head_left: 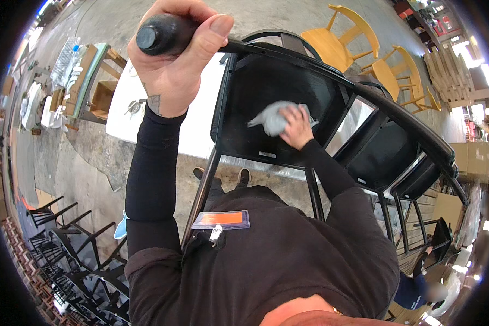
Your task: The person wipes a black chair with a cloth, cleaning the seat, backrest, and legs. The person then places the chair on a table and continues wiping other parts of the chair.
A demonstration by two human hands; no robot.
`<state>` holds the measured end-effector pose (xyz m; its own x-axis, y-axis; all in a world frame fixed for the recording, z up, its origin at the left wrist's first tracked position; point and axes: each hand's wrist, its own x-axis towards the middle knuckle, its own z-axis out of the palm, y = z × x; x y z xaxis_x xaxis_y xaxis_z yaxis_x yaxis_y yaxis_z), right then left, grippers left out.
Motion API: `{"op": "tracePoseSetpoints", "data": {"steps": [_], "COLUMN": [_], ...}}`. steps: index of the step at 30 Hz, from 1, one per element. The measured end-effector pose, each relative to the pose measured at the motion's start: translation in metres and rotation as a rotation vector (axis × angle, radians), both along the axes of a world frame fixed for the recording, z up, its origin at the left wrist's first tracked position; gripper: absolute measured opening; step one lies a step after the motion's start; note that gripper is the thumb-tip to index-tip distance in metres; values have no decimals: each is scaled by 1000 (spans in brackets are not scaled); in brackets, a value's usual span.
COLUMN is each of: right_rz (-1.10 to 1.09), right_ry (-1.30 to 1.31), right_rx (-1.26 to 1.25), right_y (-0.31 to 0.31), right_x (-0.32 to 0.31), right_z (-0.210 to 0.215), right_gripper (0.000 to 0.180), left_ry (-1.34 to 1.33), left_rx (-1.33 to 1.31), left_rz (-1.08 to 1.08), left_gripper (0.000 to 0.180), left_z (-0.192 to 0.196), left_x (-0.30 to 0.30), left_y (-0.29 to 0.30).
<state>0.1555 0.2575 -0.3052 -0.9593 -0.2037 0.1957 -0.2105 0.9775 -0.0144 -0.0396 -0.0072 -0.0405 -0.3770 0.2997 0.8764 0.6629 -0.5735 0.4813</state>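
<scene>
A black chair is tipped in front of me, two of its legs reaching down toward my body. My left hand wraps round the rounded end of the chair's black arm bar, at upper left. On the flat black panel of the seat, my right hand presses a crumpled grey cloth. The right hand and cloth are slightly blurred. A small pale label sits near the panel's lower edge.
Under the chair is a white-topped table. Yellow wooden chairs stand beyond it. More black chairs are at right, and dark chairs crowd the lower left. A cluttered workbench stands left. Another person is at lower right.
</scene>
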Motion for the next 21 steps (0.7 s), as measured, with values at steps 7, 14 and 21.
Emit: {"op": "tracePoseSetpoints", "data": {"steps": [7,14,21], "right_rz": [-134,148,-211], "right_ry": [172,254,393], "right_rx": [-263,-92,-18], "right_y": [-102,-80,0], "right_x": [-82,-45,-91], "right_z": [-39,-33,29], "right_gripper": [30,26,35], "left_ry": [-52,-125,-222], "left_rx": [-1,84,26], "left_rz": [-28,34,111], "left_gripper": [8,10,5], "left_z": [1,-1,8], "left_x": [2,8,21], "left_y": [-1,8,10]}}
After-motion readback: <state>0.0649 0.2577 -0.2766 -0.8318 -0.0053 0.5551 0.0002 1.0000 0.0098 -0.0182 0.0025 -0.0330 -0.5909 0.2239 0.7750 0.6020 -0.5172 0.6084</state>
